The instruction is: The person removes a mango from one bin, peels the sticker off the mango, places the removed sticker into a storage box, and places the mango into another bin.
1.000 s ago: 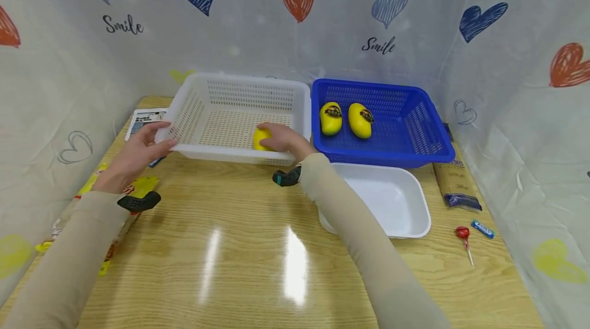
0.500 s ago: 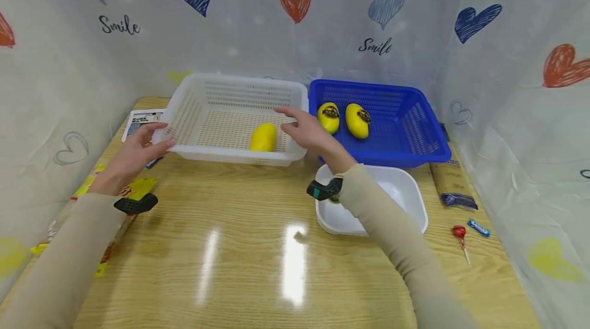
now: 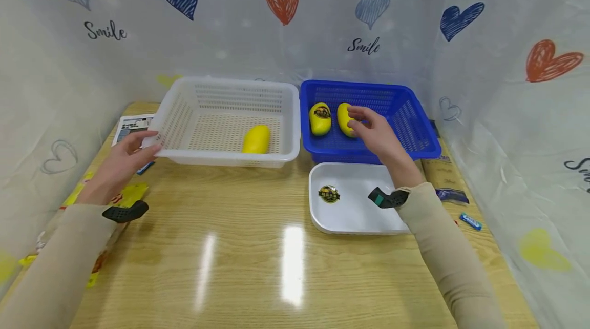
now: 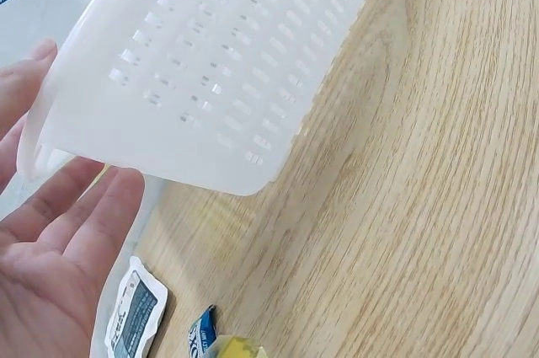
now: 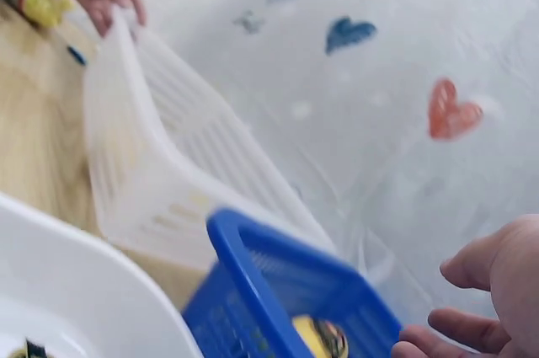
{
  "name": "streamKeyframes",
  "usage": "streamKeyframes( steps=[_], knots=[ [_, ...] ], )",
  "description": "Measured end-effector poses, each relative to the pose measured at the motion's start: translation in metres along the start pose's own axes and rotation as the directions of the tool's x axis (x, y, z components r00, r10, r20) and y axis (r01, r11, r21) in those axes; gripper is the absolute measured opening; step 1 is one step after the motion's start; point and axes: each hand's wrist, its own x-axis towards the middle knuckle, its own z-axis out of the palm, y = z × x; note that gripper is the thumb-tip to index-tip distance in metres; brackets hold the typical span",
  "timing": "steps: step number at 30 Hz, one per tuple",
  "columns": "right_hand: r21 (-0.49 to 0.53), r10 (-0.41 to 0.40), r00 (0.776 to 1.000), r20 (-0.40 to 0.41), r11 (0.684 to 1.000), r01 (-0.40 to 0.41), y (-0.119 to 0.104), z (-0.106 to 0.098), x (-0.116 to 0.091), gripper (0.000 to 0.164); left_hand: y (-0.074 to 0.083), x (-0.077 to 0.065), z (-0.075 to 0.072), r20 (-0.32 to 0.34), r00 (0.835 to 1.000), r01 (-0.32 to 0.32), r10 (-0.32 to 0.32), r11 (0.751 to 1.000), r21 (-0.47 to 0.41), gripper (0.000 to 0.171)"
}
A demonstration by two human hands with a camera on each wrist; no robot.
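My left hand grips the front left corner of a white slotted plastic basket. In the left wrist view its thumb lies over the rim and its fingers bend beneath. One plain yellow mango lies inside this basket. My right hand, fingers loosely bent, hangs over a blue plastic basket and holds nothing. Its fingertips overlap a yellow mango in the head view. Left of that one lies another mango with a black and gold sticker.
A shallow white tray, with a round black and gold label in it, stands before the blue basket. A brown packet and a small blue wrapper lie right. Yellow snack bags and a white packet lie left.
My right hand let go of the mango in the white basket and moved right, over the blue basket. My left hand stayed at the white basket's corner.
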Motion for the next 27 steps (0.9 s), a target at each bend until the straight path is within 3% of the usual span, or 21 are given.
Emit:
streamKeyframes(
  steps=[7, 13, 16, 21, 27],
  knots=[
    [-0.002, 0.097, 0.994, -0.059, 0.995, -0.097, 0.032, -0.024, 0.002, 0.049, -0.002, -0.002, -0.001, -0.005, 1.0, 0.002, -0.002, 1.0, 0.019, 0.067],
    [-0.048, 0.109, 0.99, -0.088, 0.992, -0.114, 0.047, -0.035, 0.029, 0.05, -0.002, -0.002, 0.0, -0.005, 1.0, 0.024, -0.024, 0.998, 0.057, 0.068],
    [-0.091, 0.128, 0.989, -0.072, 0.987, -0.134, 0.052, -0.036, 0.049, 0.052, -0.004, -0.004, 0.0, -0.008, 0.999, 0.033, -0.033, 0.998, 0.059, 0.068],
    [-0.199, 0.168, 0.985, -0.043, 0.965, -0.174, 0.055, -0.034, 0.074, 0.053, -0.006, -0.006, -0.002, -0.018, 1.0, -0.005, 0.006, 0.999, 0.05, 0.066],
    [-0.28, 0.244, 0.97, 0.002, 0.931, -0.234, 0.06, -0.03, 0.088, 0.062, -0.002, -0.002, 0.001, -0.022, 1.0, 0.007, -0.005, 0.998, 0.069, 0.067]
  ],
)
